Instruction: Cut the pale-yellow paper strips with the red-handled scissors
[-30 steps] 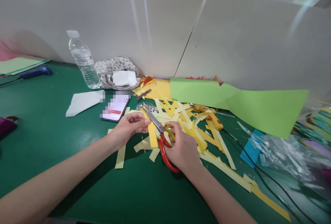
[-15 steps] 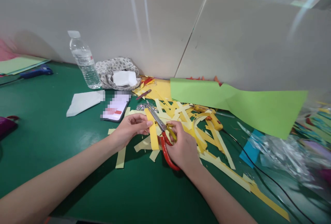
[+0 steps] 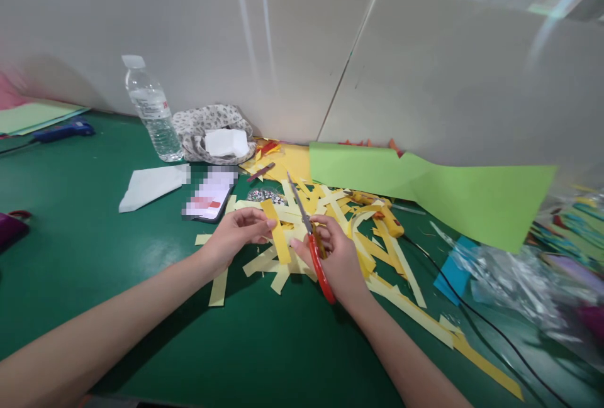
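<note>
A short yellow paper strip [image 3: 279, 241] is pinched between the thumb and fingers of my left hand [image 3: 245, 230], over the middle of the table. Just right of it, my right hand [image 3: 336, 260] holds red-and-yellow-handled scissors [image 3: 319, 270] with fingers around the handles. The blades point away from me, close together, and stand apart from the strip. My right thumb sticks out toward the strip's lower end. Beneath and beyond both hands lies a loose heap of pale and bright yellow paper strips [image 3: 337, 207].
A yellow glue gun [image 3: 389, 219] with a black cord lies right of the heap. Behind it stands a green sheet [image 3: 434, 188]. Clear plastic wrap [image 3: 514, 282] is at the right. A phone [image 3: 211, 193], a water bottle [image 3: 153, 112] and a patterned pouch [image 3: 212, 120] stand left and behind.
The scissors have moved off the strip to the right, and their blades have swung more upright. The strip in my left hand looks slightly shorter at its lower end.
</note>
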`<state>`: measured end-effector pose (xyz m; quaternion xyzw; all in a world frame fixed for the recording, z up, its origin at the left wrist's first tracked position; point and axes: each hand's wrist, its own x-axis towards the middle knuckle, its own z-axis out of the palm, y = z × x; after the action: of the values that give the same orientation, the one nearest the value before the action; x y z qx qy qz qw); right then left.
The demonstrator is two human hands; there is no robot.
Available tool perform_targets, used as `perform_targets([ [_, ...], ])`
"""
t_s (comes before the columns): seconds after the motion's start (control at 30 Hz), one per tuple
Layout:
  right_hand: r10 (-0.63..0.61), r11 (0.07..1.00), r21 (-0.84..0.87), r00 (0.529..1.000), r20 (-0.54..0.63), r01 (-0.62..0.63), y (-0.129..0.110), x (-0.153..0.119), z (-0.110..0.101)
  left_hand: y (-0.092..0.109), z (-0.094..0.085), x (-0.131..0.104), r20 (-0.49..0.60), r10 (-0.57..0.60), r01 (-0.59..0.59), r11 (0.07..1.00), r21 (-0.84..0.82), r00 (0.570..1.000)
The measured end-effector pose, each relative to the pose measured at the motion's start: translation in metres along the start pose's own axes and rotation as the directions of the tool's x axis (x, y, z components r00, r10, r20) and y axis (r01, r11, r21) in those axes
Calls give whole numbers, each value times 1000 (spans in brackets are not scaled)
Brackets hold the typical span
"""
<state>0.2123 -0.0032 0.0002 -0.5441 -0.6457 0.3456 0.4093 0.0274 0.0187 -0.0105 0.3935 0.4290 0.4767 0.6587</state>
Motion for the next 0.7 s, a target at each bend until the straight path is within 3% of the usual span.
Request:
perform_targets([
  [0.23, 137, 966, 187, 966, 220, -180, -5, 0, 0, -3, 1, 1, -23, 7, -7, 1000, -26, 1000],
  [0.5, 176, 918, 316, 960, 216, -240, -5, 4, -2, -4, 0, 2, -15, 7, -8, 999, -32, 1000],
  [0.7, 174, 920, 307, 956, 238, -244, -5, 5, -3, -4, 1, 1, -31, 21, -22, 999, -32, 999],
])
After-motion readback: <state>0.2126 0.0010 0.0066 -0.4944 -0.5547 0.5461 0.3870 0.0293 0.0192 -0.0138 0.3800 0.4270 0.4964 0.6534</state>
